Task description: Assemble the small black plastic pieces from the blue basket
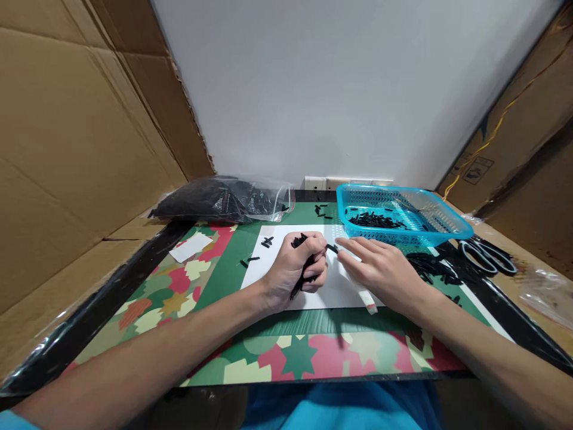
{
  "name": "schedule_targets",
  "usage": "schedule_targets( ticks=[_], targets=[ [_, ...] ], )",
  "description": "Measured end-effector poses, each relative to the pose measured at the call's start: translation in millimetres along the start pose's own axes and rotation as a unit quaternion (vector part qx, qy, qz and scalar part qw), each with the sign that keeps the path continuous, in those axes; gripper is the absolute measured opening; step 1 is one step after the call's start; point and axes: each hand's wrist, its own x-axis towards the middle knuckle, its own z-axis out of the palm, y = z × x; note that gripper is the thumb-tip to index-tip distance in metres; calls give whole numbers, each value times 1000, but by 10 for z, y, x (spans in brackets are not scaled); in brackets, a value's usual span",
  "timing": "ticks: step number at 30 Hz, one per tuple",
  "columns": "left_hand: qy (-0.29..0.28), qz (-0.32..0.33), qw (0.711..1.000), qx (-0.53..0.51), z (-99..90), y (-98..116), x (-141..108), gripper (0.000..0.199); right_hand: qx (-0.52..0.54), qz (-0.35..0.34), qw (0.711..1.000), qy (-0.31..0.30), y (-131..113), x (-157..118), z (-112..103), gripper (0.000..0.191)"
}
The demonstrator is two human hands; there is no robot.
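A bunch of short, thin black pieces [296, 291] is wrapped in my left hand [286, 272], some ends sticking out above and below the fingers. Close by on the right, my right hand [380, 263] has its thumb and index finger at one single black piece [332, 248], which spans the gap between the two hands. Both hands are over a white sheet [253, 279]. Several loose black pieces [267, 242] lie on the sheet left of my left hand. Under my right hand a narrow white strip with a red mark [369, 303] shows partly.
A blue perforated basket [447, 230] with many black pieces stands back right. Scissors [486, 257] and a dark pile [430, 267] lie right of my right hand. A clear bag of black pieces [219, 200] is back left. Cardboard walls [80, 101] flank the patterned table mat [250, 370].
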Motion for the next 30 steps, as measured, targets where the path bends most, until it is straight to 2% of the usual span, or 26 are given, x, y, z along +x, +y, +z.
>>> schedule_targets(
  ticks=[4,9,16,20,22,24,26,28,30],
  targets=[
    [-14,1,1000,-14,-33,11,6,33,-26,-32,998,-49,-28,7,12,3],
    [-35,-10,999,-32,-57,21,12,33,-30,-43,996,-68,-40,18,47,5],
    [-29,-43,997,-52,-75,35,21,31,41,-24,995,-93,-9,-5,122,6],
    [-35,-56,996,-66,-106,42,34,30,144,37,987,-60,11,1,90,15],
    [-36,-60,995,-67,-118,39,41,30,245,99,964,-24,7,15,30,17],
    [-36,-60,995,-65,-122,27,46,29,356,159,921,7,-7,33,-44,19],
    [-39,-59,996,-60,-119,10,50,28,428,191,883,23,-27,51,-107,20],
    [-45,-58,996,-52,-111,-7,53,28,452,197,869,45,-49,66,-144,17],
    [-49,-62,996,-42,-102,-19,57,27,450,190,870,73,-69,73,-152,12]
  ],
)
